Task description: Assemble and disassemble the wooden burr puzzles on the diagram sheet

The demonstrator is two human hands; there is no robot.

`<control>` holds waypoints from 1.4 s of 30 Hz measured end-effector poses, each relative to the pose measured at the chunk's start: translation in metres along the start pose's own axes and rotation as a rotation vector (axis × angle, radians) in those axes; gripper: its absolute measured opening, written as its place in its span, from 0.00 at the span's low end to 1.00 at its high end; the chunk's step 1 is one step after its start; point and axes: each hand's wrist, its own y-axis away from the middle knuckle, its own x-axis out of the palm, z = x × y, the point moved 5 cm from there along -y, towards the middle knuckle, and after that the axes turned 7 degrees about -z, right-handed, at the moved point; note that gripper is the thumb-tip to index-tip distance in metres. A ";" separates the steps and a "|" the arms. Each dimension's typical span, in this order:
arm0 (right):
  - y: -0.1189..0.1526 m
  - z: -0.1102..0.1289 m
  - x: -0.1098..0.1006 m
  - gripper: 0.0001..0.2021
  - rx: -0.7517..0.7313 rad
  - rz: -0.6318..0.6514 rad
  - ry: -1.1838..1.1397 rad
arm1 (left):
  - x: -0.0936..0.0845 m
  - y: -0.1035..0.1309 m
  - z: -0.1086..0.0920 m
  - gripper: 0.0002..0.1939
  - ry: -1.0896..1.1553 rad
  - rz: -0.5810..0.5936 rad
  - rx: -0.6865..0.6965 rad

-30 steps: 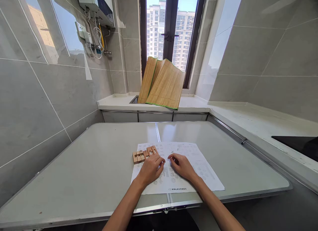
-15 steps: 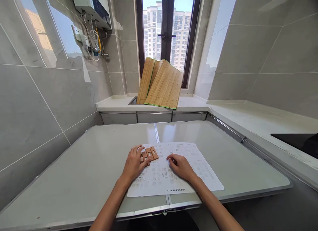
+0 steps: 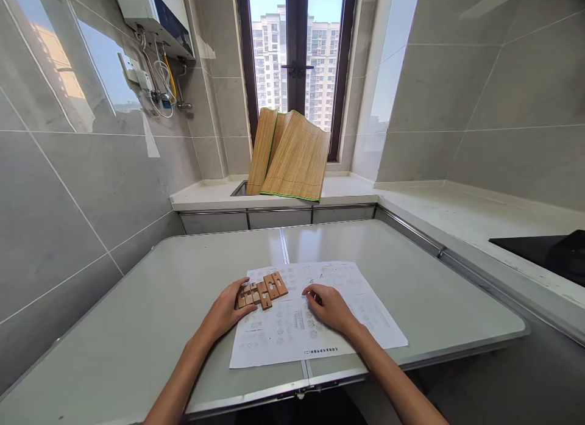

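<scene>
Several flat wooden puzzle pieces (image 3: 267, 289) with cut-out slots lie joined in a stepped row on a printed paper sheet (image 3: 292, 346). My left hand (image 3: 227, 308) grips the left end of the row, fingers along its far edge and thumb along its near edge. Part of that end is hidden by the hand. To the right of the pieces, my right hand (image 3: 333, 309) rests on the sheet with its fingers curled closed. Nothing shows in it. A gap of bare paper separates this hand from the wood.
The sheet lies on a pale folding table (image 3: 183, 285) with a centre seam. Behind stand a white counter ledge (image 3: 205, 196) and a folded bamboo mat (image 3: 297, 160) before the window. A counter (image 3: 439, 208) runs along the right, and a water heater (image 3: 155, 16) hangs at upper left.
My left hand has shifted left along the wooden pieces, uncovering more of them. My right hand keeps its curled pose on the sheet. The whole view has turned slightly.
</scene>
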 end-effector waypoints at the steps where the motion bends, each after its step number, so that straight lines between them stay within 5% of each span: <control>1: 0.000 0.000 0.000 0.12 -0.001 -0.001 0.001 | 0.000 -0.001 -0.001 0.37 -0.001 -0.001 -0.002; 10: -0.001 -0.002 0.000 0.11 -0.013 -0.017 0.011 | -0.009 -0.002 0.003 0.35 -0.028 -0.054 -0.010; 14: -0.002 -0.004 -0.001 0.12 -0.003 -0.044 0.033 | -0.011 -0.002 -0.014 0.34 -0.012 -0.139 0.002; 21: -0.005 -0.017 -0.010 0.11 0.154 -0.191 0.042 | 0.055 -0.004 -0.088 0.36 0.141 0.035 0.257; 27: -0.007 -0.020 -0.010 0.11 0.165 -0.197 0.039 | 0.095 -0.011 -0.112 0.38 0.139 0.077 0.327; 32: -0.006 -0.018 -0.009 0.11 0.154 -0.166 -0.008 | 0.090 -0.011 -0.112 0.44 0.092 0.044 0.379; 36: -0.004 -0.009 -0.007 0.11 0.091 -0.039 -0.059 | 0.074 -0.008 -0.109 0.36 -0.041 -0.056 0.418; 42: 0.006 -0.009 -0.009 0.33 0.067 0.127 -0.096 | 0.062 -0.006 -0.100 0.34 0.035 -0.052 0.344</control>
